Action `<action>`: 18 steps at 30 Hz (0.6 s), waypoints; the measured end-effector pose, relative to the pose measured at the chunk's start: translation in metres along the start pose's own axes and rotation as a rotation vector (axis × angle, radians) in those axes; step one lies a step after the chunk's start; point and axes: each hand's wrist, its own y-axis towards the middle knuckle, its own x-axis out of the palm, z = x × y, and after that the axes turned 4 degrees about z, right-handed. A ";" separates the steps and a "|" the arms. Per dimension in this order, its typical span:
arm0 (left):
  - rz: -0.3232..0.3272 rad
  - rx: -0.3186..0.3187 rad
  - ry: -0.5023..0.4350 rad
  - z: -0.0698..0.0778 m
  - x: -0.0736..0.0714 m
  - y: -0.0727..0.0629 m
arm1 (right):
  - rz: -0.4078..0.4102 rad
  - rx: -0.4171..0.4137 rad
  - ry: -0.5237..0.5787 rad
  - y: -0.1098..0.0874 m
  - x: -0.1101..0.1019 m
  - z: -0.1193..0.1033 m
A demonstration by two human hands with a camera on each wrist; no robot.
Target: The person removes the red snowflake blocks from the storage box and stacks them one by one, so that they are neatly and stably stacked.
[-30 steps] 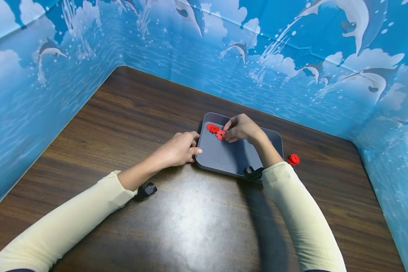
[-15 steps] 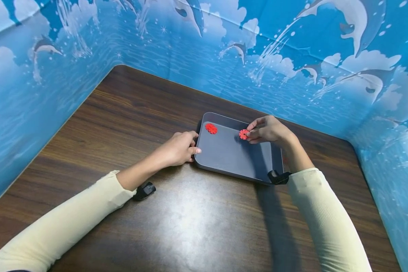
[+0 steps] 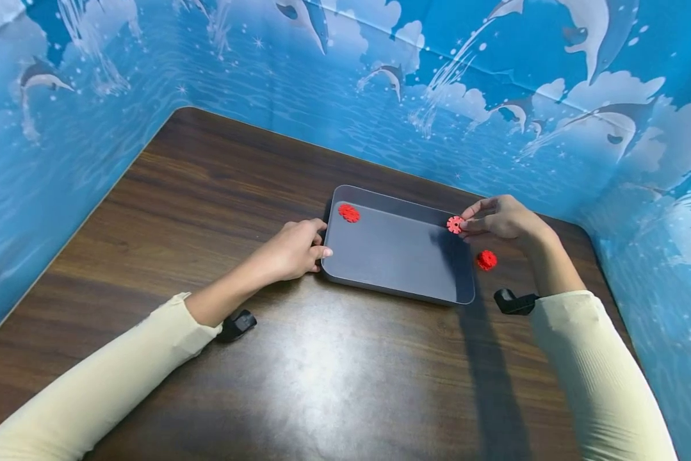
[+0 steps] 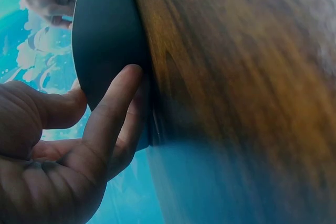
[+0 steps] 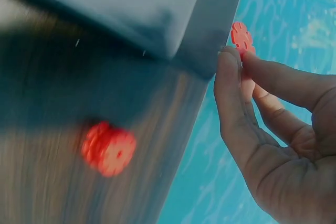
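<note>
A grey rectangular tray lies on the table. My left hand holds its left wall, thumb at the rim and fingers along the outside; the left wrist view shows the fingers against that dark wall. Between thumb and fingertips, my right hand pinches a red notched disc with a small centre hole, above the tray's far right corner. Several overlapping red discs lie in the tray's far left corner. On the table right of the tray sits a small clump of red discs, also below the right hand in the right wrist view.
A dark wood-grain table carries the tray. Blue cloth with dolphins hangs around its far and side edges. Black wrist cameras sit at both cuffs.
My right hand has moved right, carrying the red disc from beside the tray's far left discs to its far right corner. The left hand keeps its hold on the tray.
</note>
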 end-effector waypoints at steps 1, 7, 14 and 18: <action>0.000 0.001 -0.001 0.000 0.000 0.000 | 0.004 0.008 -0.011 -0.001 -0.003 0.004; 0.002 0.003 0.003 -0.001 0.000 0.001 | 0.022 0.045 -0.046 -0.005 -0.018 0.033; 0.013 0.006 0.008 -0.001 0.000 0.000 | 0.015 0.093 0.029 -0.006 -0.032 0.068; 0.014 0.008 0.016 -0.001 0.000 0.001 | -0.016 0.135 0.131 -0.006 -0.033 0.085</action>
